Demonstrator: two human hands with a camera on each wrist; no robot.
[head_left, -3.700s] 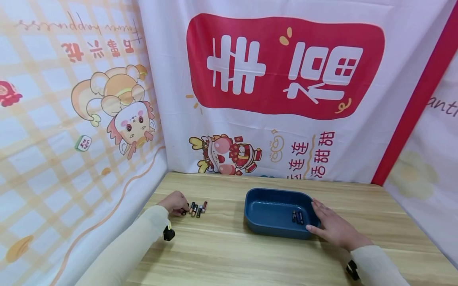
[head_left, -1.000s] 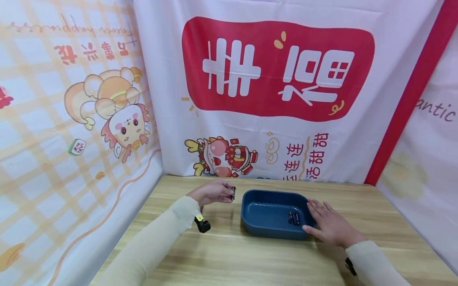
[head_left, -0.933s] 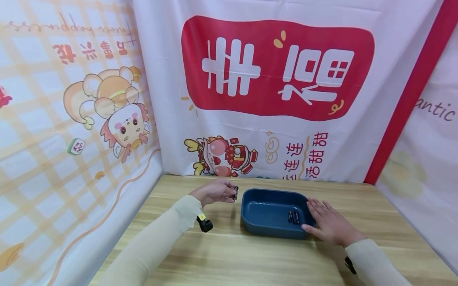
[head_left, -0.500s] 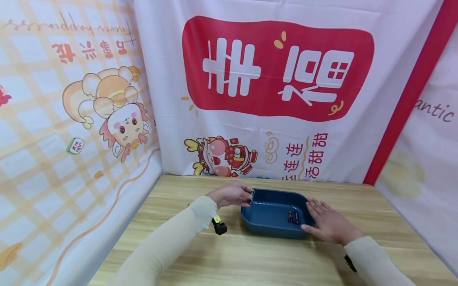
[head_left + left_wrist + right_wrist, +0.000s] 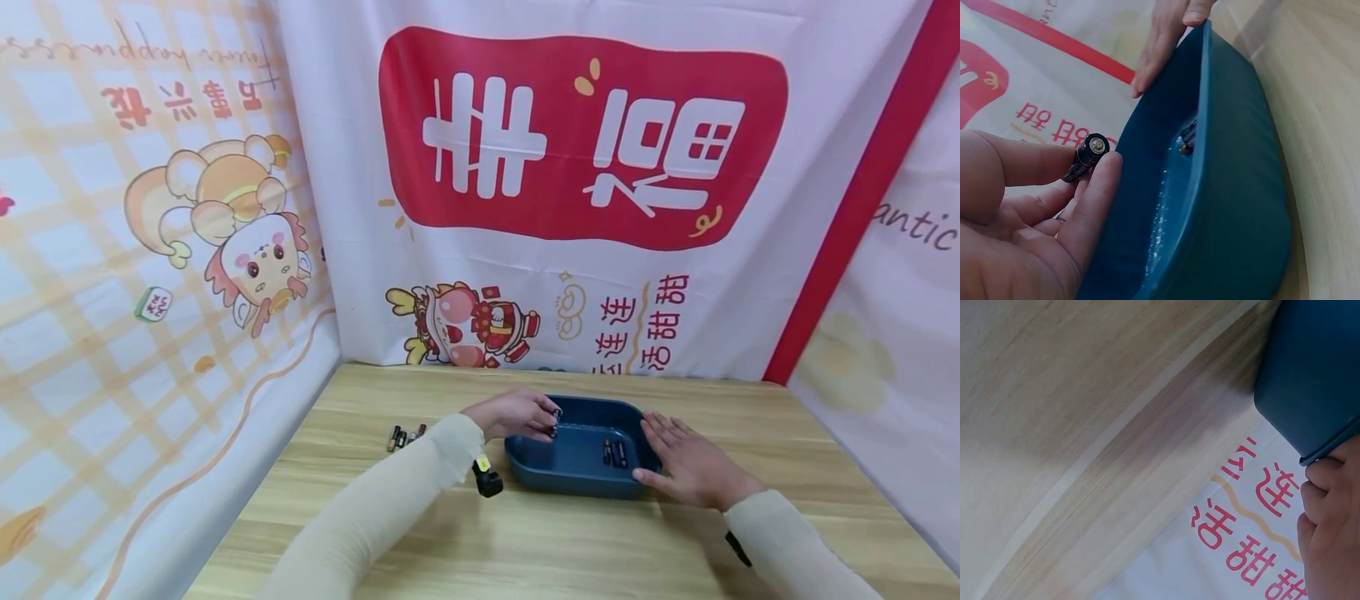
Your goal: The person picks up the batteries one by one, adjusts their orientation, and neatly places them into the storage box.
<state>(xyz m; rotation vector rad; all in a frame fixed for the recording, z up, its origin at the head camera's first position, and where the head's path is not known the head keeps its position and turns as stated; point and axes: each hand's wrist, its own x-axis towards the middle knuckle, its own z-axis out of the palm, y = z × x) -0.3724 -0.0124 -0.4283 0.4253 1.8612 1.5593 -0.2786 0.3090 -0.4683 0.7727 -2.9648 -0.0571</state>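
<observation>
Battery (image 5: 1087,157) pinched in your left hand (image 5: 517,415) over the bin (image 5: 573,482); your right hand (image 5: 692,462) lies straight-fingered against its rim.

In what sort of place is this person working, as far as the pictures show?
Probably an improvised indoor work booth: printed cloth hangs behind and beside a wood-grain table, with small black wrist-worn devices also in view.

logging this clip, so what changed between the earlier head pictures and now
The left hand moved rightward from the small cylindrical batteries on the wood-grain table to the left part of the blue rounded-rectangular plastic bin, now pinching a black cylindrical battery. The right hand stayed at the bin's right end; the dark batteries inside stayed put.
</observation>
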